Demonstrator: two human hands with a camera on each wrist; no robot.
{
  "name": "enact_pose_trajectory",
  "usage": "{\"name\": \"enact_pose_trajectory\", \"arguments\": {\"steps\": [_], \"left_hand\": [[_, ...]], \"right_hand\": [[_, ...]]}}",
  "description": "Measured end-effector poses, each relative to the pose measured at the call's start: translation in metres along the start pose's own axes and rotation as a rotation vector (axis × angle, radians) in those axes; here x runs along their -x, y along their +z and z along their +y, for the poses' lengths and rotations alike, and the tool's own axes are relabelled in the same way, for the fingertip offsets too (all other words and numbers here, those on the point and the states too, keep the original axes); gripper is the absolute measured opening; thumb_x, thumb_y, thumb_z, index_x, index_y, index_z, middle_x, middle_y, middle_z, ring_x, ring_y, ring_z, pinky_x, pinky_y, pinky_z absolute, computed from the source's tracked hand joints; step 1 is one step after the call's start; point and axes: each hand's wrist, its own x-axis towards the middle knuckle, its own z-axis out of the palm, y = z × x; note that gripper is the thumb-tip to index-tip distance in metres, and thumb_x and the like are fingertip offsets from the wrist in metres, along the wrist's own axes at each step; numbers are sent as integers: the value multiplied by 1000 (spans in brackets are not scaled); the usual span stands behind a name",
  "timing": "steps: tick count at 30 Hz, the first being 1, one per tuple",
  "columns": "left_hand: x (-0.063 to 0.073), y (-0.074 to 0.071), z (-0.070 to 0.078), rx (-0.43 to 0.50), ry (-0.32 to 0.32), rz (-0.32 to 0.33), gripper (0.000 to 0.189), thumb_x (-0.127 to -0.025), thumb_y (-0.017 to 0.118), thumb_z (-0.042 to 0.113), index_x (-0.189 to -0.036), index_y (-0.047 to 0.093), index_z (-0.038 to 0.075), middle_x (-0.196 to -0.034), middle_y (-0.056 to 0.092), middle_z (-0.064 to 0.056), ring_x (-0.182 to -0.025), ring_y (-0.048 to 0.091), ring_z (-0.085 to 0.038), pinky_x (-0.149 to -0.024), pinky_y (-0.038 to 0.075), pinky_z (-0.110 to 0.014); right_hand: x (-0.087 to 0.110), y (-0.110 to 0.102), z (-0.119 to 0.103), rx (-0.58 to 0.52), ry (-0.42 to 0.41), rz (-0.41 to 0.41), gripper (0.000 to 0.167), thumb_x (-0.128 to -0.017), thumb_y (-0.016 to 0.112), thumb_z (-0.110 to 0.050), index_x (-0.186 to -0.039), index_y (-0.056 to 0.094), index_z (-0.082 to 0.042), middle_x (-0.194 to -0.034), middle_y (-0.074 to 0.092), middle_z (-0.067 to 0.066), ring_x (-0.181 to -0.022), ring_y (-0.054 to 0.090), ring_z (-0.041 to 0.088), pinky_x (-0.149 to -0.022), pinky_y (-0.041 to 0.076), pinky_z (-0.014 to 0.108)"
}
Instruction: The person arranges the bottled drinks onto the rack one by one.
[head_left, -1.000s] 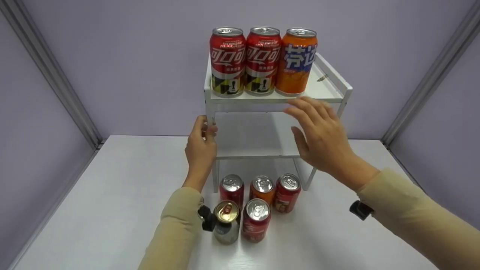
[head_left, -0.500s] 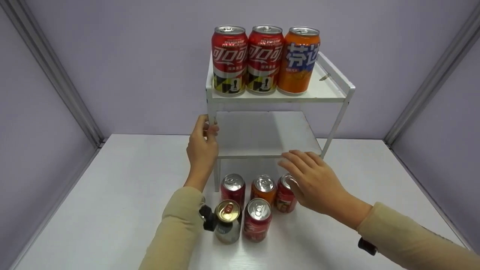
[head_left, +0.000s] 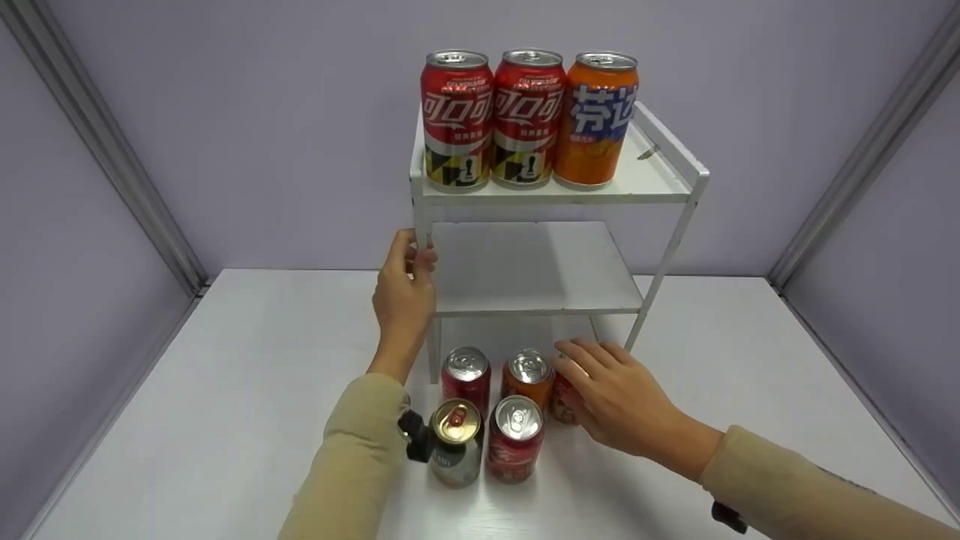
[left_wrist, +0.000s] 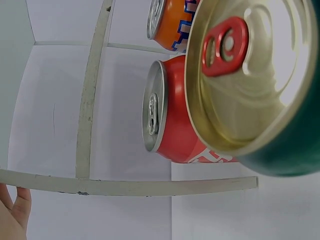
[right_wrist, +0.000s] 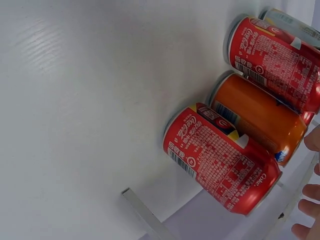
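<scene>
My left hand (head_left: 403, 289) grips the left upright of a white shelf rack (head_left: 540, 274), fingers curled around the post below the top tier. At lower right, my right hand (head_left: 621, 390) reaches over a red Coca-Cola can (head_left: 564, 401) and hides most of its lid. The right wrist view shows loosely bent fingers (right_wrist: 311, 207) beside the top of that can (right_wrist: 220, 160), with a gap between them. Left of it stands an orange can (head_left: 527, 382), then another red can (head_left: 466, 386). In front are a red can (head_left: 514, 450) and a gold-lidded can (head_left: 456, 454).
Two red Coca-Cola cans (head_left: 457, 120) and an orange Fanta can (head_left: 597, 120) stand in a row on the top tier. The rack stands on a white table (head_left: 262, 405). Pale walls (head_left: 300, 150) enclose the back and sides.
My right hand has come down from beside the top tier to the rightmost lower can. My left hand has stayed on the rack's post. The cans have not moved.
</scene>
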Motion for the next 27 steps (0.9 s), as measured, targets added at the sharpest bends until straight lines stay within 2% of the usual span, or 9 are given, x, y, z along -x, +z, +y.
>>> {"name": "enact_pose_trajectory", "arguments": {"steps": [5,11,18,27], "left_hand": [[-1,1,0,-3,-9,-7,13,-104,53,22,-112,59,13,-92,64,-4,-82,60,-19,-63,45,-36],[-1,0,0,0,-9,-14,13,-104,53,22,-112,58,13,-94,65,-6,-84,62,-19,-64,46,-37],[-1,0,-2,-1,18,-3,24,-101,52,32,-111,59,12,-94,66,-9,-81,61,-19,-62,45,-37],[0,-1,-1,3,12,-5,24,-101,52,32,-112,58,12,-96,67,-8,-84,62,-20,-64,46,-38]], "right_hand": [[6,6,-1,18,43,-86,58,-82,76,-24,-133,54,-7,-134,56,14,-122,54,31,-93,48,46],[10,15,3,-44,187,-184,66,-82,78,-32,-138,51,-8,-141,50,15,-127,50,33,-96,47,50],[9,20,3,-199,362,-217,75,-79,82,-28,-142,47,-9,-140,49,18,-124,53,38,-94,48,56],[4,26,6,-323,439,-254,88,-71,90,-25,-144,44,-9,-141,46,21,-126,49,42,-96,46,59]]}}
